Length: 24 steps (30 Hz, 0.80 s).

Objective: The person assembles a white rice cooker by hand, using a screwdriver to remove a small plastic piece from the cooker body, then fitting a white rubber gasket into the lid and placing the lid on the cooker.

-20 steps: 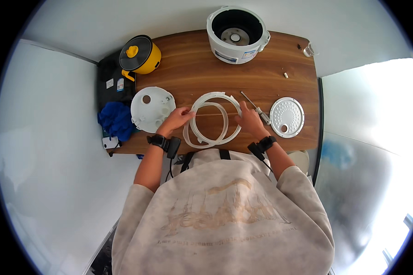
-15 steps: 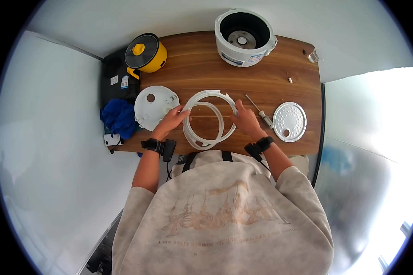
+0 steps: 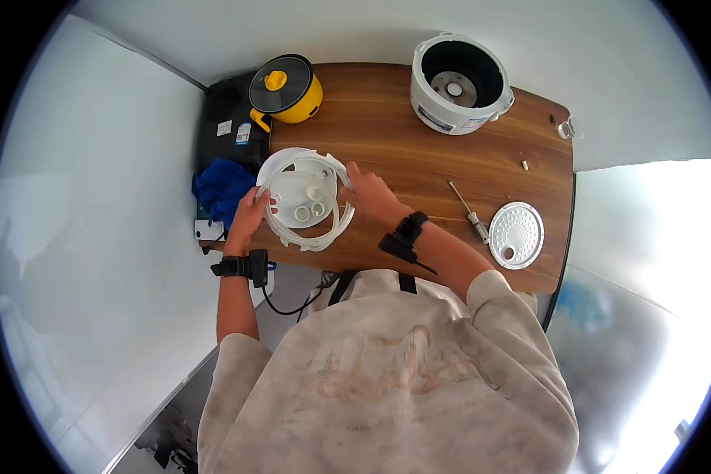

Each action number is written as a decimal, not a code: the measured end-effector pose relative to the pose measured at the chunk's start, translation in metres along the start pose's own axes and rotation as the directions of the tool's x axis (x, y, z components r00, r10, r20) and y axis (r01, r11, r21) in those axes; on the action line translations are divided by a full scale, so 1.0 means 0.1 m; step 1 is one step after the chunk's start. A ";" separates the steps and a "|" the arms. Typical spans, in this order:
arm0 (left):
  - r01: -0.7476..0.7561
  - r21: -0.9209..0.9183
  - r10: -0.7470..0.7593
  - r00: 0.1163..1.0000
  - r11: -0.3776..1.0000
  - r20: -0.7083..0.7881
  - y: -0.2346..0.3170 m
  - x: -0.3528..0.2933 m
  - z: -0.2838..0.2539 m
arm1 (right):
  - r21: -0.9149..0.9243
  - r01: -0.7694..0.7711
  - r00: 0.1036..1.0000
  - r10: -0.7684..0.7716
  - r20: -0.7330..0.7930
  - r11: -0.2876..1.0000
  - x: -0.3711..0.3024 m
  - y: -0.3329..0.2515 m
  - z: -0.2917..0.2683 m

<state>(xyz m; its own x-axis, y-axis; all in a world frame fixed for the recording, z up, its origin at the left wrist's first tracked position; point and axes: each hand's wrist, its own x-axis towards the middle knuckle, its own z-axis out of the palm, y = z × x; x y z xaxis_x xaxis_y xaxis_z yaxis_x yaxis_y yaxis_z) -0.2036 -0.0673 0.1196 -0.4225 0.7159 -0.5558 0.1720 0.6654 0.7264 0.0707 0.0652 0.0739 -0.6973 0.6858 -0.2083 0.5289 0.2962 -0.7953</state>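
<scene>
The left hand (image 3: pixel 247 220) and right hand (image 3: pixel 377 197) have their fingers clamped on opposite sides of a notched white plastic ring (image 3: pixel 316 244), which lies between the 2 hands and, being round, shows no long axis. Inward from both sets of fingertips, a white round lid shell (image 3: pixel 291 187) shows through the ring, nearer the left fingers, though whether the 2 parts touch cannot be told. Well to the right of the right fingers lies a screwdriver (image 3: pixel 479 227).

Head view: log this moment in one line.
left hand: holds ring; right hand: holds ring; ring: over white disc; screwdriver: on table
</scene>
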 end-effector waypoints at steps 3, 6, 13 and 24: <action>0.018 0.010 -0.017 0.997 1.000 -0.078 -0.25 0.26 -0.15 | -0.060 -0.017 0.998 0.020 0.051 0.998 0.36 -0.01 0.29; 0.064 0.116 -0.041 0.981 0.991 -0.191 -0.48 0.52 -0.27 | -0.037 -0.068 0.995 0.070 0.066 0.997 0.52 -0.24 0.29; -0.094 0.513 0.261 0.928 0.854 -0.266 -0.76 0.86 -0.29 | 0.008 -0.130 0.990 0.129 0.059 0.992 0.67 -0.14 0.54; -0.011 0.506 0.154 0.958 0.863 -0.242 -0.76 0.92 -0.28 | 0.081 -0.037 0.999 0.036 0.017 0.996 0.13 0.39 0.20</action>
<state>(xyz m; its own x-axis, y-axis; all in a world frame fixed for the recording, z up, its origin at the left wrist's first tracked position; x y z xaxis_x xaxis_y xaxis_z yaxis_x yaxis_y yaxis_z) -0.2806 -0.0573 0.0246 -0.5936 0.7374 -0.3224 0.6032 0.6728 0.4283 0.0723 0.0728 0.0290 -0.6863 0.6842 -0.2464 0.5135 0.2159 -0.8305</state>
